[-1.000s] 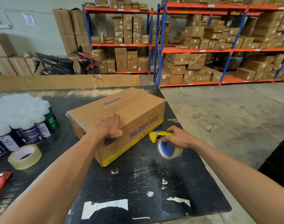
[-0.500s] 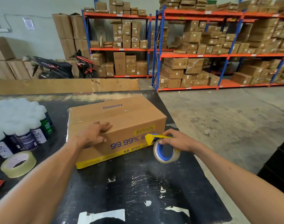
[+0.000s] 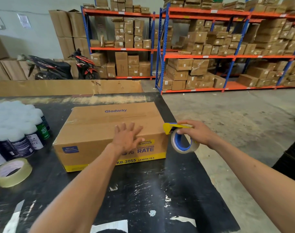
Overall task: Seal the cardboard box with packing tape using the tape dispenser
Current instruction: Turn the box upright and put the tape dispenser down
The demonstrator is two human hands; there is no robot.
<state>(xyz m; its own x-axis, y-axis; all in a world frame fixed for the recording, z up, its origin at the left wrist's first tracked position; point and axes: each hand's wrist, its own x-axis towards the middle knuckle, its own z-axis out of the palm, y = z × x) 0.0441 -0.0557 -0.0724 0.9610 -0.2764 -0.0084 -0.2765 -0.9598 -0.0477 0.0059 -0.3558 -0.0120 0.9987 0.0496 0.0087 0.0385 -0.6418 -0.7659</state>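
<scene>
While our left hand (image 3: 126,140) lies flat with fingers spread on the near top edge of the cardboard box (image 3: 109,132), our right hand (image 3: 196,133) grips the tape dispenser (image 3: 180,138), its yellow head touching the box's right end on the tabletop (image 3: 143,190).

- Two bare forearms entered from the bottom edge, with no sleeve showing on either as far as the frame reached.
- The left hand (image 3: 126,140) wore no glove, ring or watch.
- The right hand (image 3: 196,133) was likewise ungloved, its wrist free of any band.
- No tattoos or markings showed on either arm.
</scene>
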